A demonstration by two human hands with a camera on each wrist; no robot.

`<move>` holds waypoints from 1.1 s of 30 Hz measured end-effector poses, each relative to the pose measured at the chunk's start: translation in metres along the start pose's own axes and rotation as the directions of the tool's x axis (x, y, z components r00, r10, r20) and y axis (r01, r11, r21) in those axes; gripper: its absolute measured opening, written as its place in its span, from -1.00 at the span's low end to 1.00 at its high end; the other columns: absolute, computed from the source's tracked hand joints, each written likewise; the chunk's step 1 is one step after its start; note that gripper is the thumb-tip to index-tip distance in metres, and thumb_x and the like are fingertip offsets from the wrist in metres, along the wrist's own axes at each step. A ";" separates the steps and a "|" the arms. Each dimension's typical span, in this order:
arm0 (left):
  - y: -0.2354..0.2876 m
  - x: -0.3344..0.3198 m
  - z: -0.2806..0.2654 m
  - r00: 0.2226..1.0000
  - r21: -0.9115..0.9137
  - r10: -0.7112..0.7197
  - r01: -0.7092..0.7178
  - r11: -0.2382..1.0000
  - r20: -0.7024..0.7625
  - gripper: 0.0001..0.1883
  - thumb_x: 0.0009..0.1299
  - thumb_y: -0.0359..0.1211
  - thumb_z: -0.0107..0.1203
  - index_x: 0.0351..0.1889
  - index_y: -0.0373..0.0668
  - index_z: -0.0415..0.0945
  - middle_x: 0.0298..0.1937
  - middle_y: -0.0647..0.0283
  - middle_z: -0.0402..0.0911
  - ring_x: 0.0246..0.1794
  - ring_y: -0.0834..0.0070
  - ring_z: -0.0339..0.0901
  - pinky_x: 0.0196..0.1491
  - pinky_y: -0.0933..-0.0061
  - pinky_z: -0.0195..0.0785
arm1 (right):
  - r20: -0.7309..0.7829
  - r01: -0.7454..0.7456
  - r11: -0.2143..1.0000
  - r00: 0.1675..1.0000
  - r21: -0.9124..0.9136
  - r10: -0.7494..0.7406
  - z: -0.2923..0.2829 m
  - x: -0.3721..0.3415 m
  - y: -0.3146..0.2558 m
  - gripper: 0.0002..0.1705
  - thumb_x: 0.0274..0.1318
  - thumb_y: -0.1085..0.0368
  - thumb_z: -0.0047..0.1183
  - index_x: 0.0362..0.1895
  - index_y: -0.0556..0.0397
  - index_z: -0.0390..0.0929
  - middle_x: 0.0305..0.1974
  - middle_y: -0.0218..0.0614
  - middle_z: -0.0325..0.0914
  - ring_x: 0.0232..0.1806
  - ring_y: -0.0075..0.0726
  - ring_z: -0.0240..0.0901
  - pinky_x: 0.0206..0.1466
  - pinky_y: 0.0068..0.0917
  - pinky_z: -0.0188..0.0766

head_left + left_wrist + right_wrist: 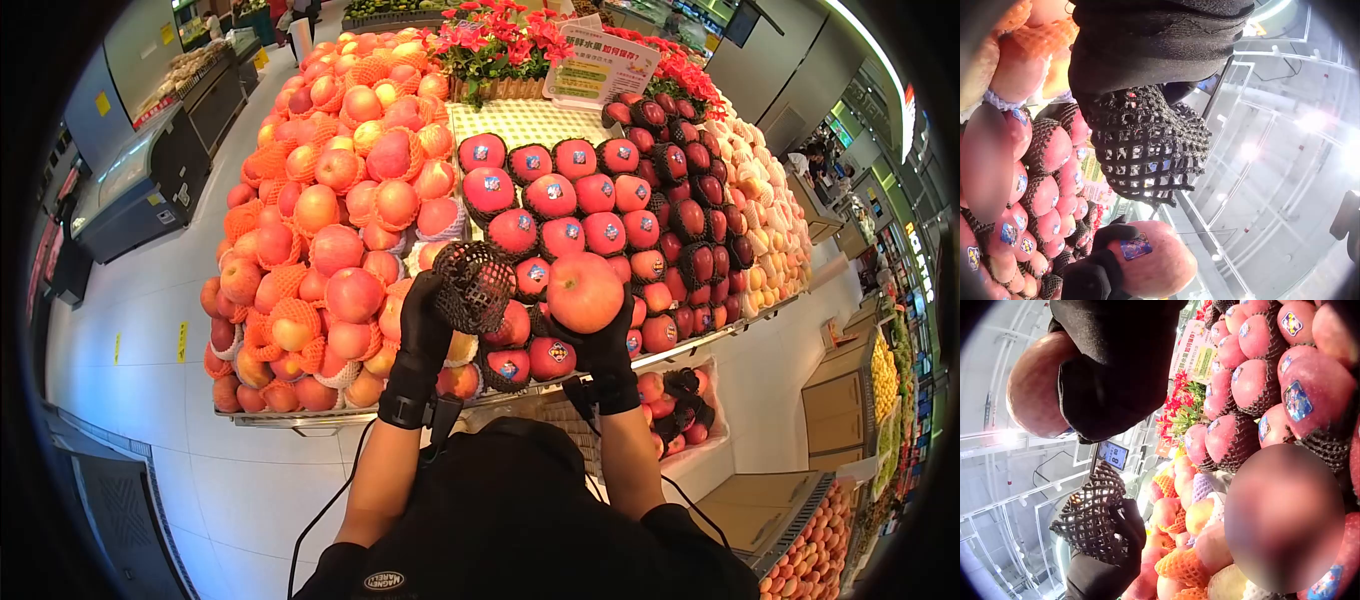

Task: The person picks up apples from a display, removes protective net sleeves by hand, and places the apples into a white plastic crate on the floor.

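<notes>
My black-gloved left hand (425, 325) holds a black foam fruit net (475, 287) above the front of the display. Light shows through its mesh in the left wrist view, where the net (1147, 147) hangs hollow from the glove (1154, 50). A bare red apple (583, 292) is in my right hand (605, 350), also gloved in black, gripped from below and the side. The left wrist view shows a blue sticker (1136, 247) on that apple, close to the fingers. Net and apple are held side by side, apart from each other.
Stickered red apples (553, 195) in black nets fill the middle of the stand. Larger fruit (340, 250) in orange nets is heaped left; dark red apples (690, 215) and pale fruit (765, 210) lie right. Flowers and a sign (603, 65) stand behind. A crate (690, 450) sits below.
</notes>
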State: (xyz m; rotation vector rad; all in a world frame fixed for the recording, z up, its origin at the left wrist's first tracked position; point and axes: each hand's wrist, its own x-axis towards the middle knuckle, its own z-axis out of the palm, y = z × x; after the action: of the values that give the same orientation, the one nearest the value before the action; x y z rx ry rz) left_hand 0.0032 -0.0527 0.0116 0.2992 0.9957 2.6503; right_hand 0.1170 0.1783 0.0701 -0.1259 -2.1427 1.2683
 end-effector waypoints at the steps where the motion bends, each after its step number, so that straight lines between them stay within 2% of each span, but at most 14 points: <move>1: 0.000 0.001 0.001 0.999 -0.066 -0.042 0.042 0.997 0.001 -0.76 0.43 -0.33 -0.12 -0.05 -0.20 0.47 -0.07 0.28 0.56 -0.05 0.48 0.48 0.10 0.40 0.31 | -0.021 -0.049 0.993 0.998 0.110 0.052 0.004 -0.002 0.008 0.05 -0.56 0.23 0.60 0.17 0.08 0.32 0.07 -0.23 0.48 0.07 -0.26 0.47 0.10 -0.21 0.46; 5: -0.005 0.003 0.001 0.984 -0.113 -0.177 0.177 0.978 0.008 -0.75 0.40 -0.36 -0.10 -0.04 -0.22 0.46 -0.08 0.27 0.56 -0.04 0.48 0.49 0.10 0.42 0.31 | 0.030 0.040 0.999 0.999 0.006 -0.040 -0.007 0.001 -0.013 -0.09 -0.34 0.16 0.51 0.17 0.06 0.33 0.08 -0.25 0.47 0.04 -0.23 0.49 0.05 -0.24 0.49; 6: -0.005 0.002 0.003 0.979 -0.069 -0.203 0.203 0.977 0.004 -0.75 0.39 -0.36 -0.10 -0.04 -0.22 0.46 -0.08 0.27 0.56 -0.04 0.47 0.49 0.10 0.42 0.31 | 0.079 -0.200 0.941 0.980 0.275 0.185 -0.008 0.000 -0.010 -0.11 -0.27 0.14 0.46 0.20 0.04 0.31 0.11 -0.24 0.44 0.07 -0.22 0.47 0.08 -0.23 0.47; 8: -0.005 0.001 0.008 0.972 -0.031 -0.235 0.235 0.972 0.000 -0.76 0.39 -0.37 -0.10 -0.04 -0.21 0.45 -0.10 0.26 0.55 -0.05 0.47 0.50 0.08 0.42 0.32 | 0.336 -0.577 0.477 0.798 0.663 0.500 -0.010 0.003 -0.003 -0.14 -0.13 0.08 0.37 0.26 0.02 0.26 0.17 -0.22 0.38 0.13 -0.19 0.42 0.14 -0.23 0.42; 11: -0.001 0.002 0.021 0.957 0.006 -0.291 0.291 0.957 0.012 -0.75 0.39 -0.36 -0.10 -0.03 -0.23 0.42 -0.10 0.23 0.55 -0.09 0.47 0.52 0.03 0.41 0.36 | 0.389 -0.568 0.332 0.792 0.753 0.471 -0.016 -0.003 -0.024 -0.06 -0.04 -0.01 0.28 0.37 -0.01 0.10 0.27 -0.20 0.22 0.28 -0.15 0.24 0.28 -0.20 0.28; 14: 0.013 -0.003 0.049 0.974 0.239 -0.193 0.161 0.957 0.116 -0.69 0.41 -0.34 -0.09 0.07 -0.25 0.38 -0.05 0.21 0.53 -0.08 0.46 0.52 0.01 0.41 0.39 | 0.268 -0.221 0.816 0.960 0.534 0.084 -0.011 0.022 -0.038 0.15 -0.18 0.09 0.39 0.44 -0.01 -0.06 0.33 -0.18 0.08 0.38 -0.16 0.07 0.38 -0.19 0.15; 15: 0.015 -0.005 0.056 0.970 0.406 -0.095 -0.004 0.914 0.223 -0.66 0.42 -0.32 -0.09 0.11 -0.26 0.36 -0.03 0.21 0.53 -0.07 0.46 0.53 0.02 0.41 0.40 | 0.249 -0.148 0.883 0.968 0.446 0.036 -0.009 0.025 -0.042 0.18 -0.22 0.12 0.42 0.44 0.00 -0.06 0.34 -0.17 0.06 0.38 -0.16 0.05 0.39 -0.19 0.15; 17: 0.016 -0.006 0.067 0.957 0.370 -0.139 0.037 0.928 0.254 -0.65 0.44 -0.33 -0.08 0.15 -0.24 0.34 0.04 0.22 0.50 -0.02 0.43 0.50 0.05 0.41 0.38 | 0.229 0.005 0.968 0.971 0.249 -0.064 -0.004 0.026 -0.046 0.25 -0.32 0.19 0.48 0.44 0.03 -0.08 0.36 -0.15 0.02 0.40 -0.16 0.03 0.39 -0.18 0.15; 19: 0.014 -0.006 0.074 0.897 -0.058 -0.416 0.428 0.902 0.147 -0.66 0.44 -0.38 -0.06 0.16 -0.21 0.34 0.10 0.25 0.47 0.04 0.38 0.45 0.09 0.40 0.33 | 0.250 0.007 0.991 0.967 0.134 -0.041 0.003 0.026 -0.046 0.30 -0.39 0.24 0.52 0.43 0.10 -0.10 0.33 -0.12 0.10 0.37 -0.16 0.09 0.39 -0.22 0.15; 22: -0.008 -0.005 0.062 0.933 0.266 -0.292 0.234 0.935 0.209 -0.56 0.51 -0.17 -0.10 0.25 -0.20 0.25 0.14 0.20 0.45 0.12 0.42 0.47 0.15 0.38 0.39 | 0.351 -0.001 0.991 0.935 -0.136 0.050 0.009 0.027 -0.081 0.31 -0.33 0.20 0.51 0.43 0.18 -0.15 0.33 -0.06 0.09 0.35 -0.13 0.13 0.38 -0.22 0.16; 24: -0.010 -0.011 0.069 0.942 0.253 -0.193 0.123 0.960 0.276 -0.56 0.51 -0.16 -0.09 0.25 -0.17 0.25 0.15 0.19 0.45 0.15 0.42 0.44 0.18 0.36 0.38 | 0.388 -0.027 0.997 0.922 0.074 -0.004 0.011 0.031 -0.080 0.18 -0.27 0.21 0.47 0.39 0.17 -0.05 0.26 -0.08 0.20 0.29 -0.17 0.22 0.34 -0.23 0.21; 29: -0.026 -0.001 0.064 0.926 -0.209 -0.340 0.370 0.905 0.164 -0.60 0.49 -0.25 -0.04 0.23 -0.16 0.27 0.16 0.15 0.44 0.17 0.39 0.42 0.18 0.34 0.38 | 0.381 -0.081 0.993 0.924 0.086 0.042 0.003 0.031 -0.054 -0.04 -0.12 0.26 0.35 0.35 0.13 0.08 0.16 -0.21 0.31 0.13 -0.30 0.34 0.14 -0.32 0.33; 31: -0.014 -0.006 0.078 0.953 -0.064 -0.251 0.265 0.962 0.170 -0.57 0.42 -0.31 0.08 0.22 -0.17 0.28 0.17 0.17 0.44 0.15 0.38 0.44 0.15 0.34 0.40 | 0.365 -0.185 0.980 0.919 0.076 0.145 -0.002 0.031 -0.050 -0.15 -0.05 0.26 0.31 0.32 0.10 0.17 0.13 -0.27 0.35 0.07 -0.39 0.36 0.04 -0.39 0.37; 33: -0.009 -0.007 0.079 0.974 0.361 -0.081 -0.001 0.933 0.212 -0.47 0.31 -0.37 0.21 0.22 -0.18 0.28 0.14 0.18 0.47 0.12 0.38 0.47 0.12 0.33 0.42 | 0.332 -0.216 0.975 0.924 0.046 0.189 -0.007 0.033 -0.046 -0.30 0.02 0.25 0.24 0.26 0.06 0.27 0.07 -0.31 0.39 -0.02 -0.48 0.39 -0.08 -0.46 0.40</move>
State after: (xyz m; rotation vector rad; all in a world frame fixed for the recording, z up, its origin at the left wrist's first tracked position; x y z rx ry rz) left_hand 0.0351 -0.0006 0.0632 0.6343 1.3870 2.3185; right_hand 0.1052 0.1716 0.1256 -0.1111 -2.4017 1.5881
